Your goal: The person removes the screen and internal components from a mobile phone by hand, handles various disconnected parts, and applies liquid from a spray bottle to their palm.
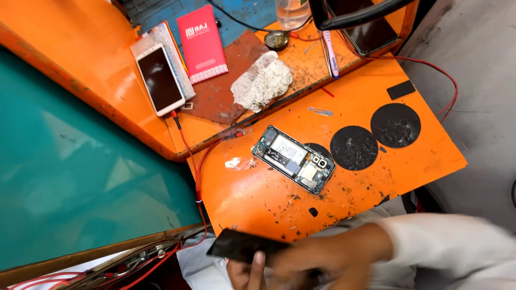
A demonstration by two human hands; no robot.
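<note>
Two phones lie on the orange metal desk point(376, 161): an opened phone with bare circuitry point(293, 159) near its middle, and a white-framed phone with a dark screen point(159, 78) at the far left corner. Three black round pads point(395, 125) sit toward the right edge. One red rectangular booklet point(202, 43) rests beside the white phone. Below the near edge, both blurred hands, the left hand point(244, 271) and right hand point(317, 258), close their fingers around one flat black panel point(242, 246).

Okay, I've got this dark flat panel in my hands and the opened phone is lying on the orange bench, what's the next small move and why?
Probably bring the dark flat panel up over the opened phone and line up its edges. The phone lies with its insides exposed and nothing on top of it, while the hand grips the panel low at the bench edge, apart from it. The hands are blurred, so I can't tell which one holds it.
</note>
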